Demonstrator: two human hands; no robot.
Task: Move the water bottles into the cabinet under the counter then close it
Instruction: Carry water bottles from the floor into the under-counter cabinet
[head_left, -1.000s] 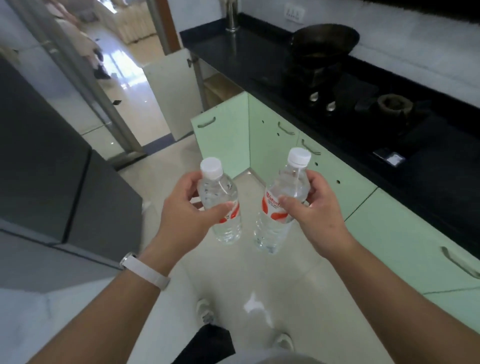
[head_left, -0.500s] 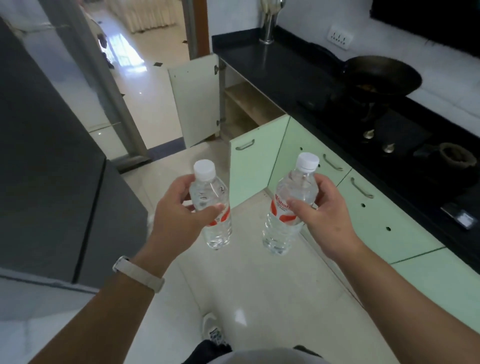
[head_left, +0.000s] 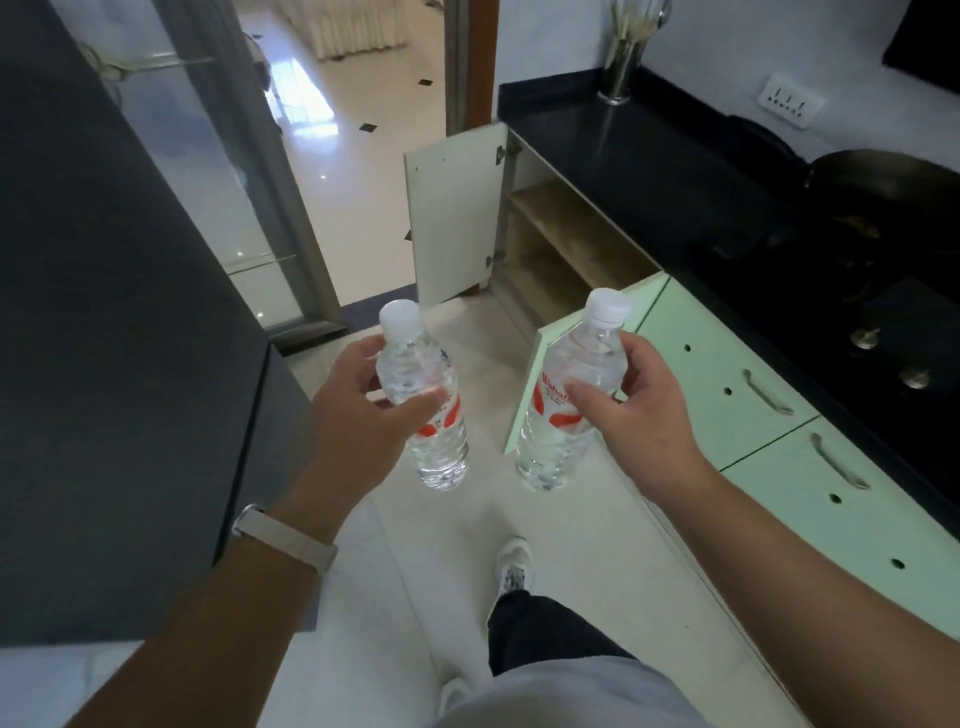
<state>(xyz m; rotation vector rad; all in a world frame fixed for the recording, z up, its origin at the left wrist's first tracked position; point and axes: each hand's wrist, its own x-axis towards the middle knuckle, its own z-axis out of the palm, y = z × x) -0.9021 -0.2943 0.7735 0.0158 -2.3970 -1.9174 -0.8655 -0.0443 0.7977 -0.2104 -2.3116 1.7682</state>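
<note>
Where the black worktop (head_left: 649, 171) runs along the right-hand wall, one cabinet (head_left: 550, 260) under its far end stands open. Its pale door (head_left: 457, 213) is swung out toward the doorway, and one wooden shelf (head_left: 566, 213) shows inside.

Water bottles: two, both held in the air over the floor tiles, apart from each other and well short of the cabinet.
- Left bottle (head_left: 423, 395): long axis near upright, cap up, base leaning slightly right.
- Right bottle (head_left: 566, 395): near upright, cap up and tipped slightly right.

Left hand (head_left: 358, 410) wraps the left bottle, thumb across its red label. Right hand (head_left: 639, 415) grasps the right bottle likewise.

White caps: two, one per bottle.
</note>
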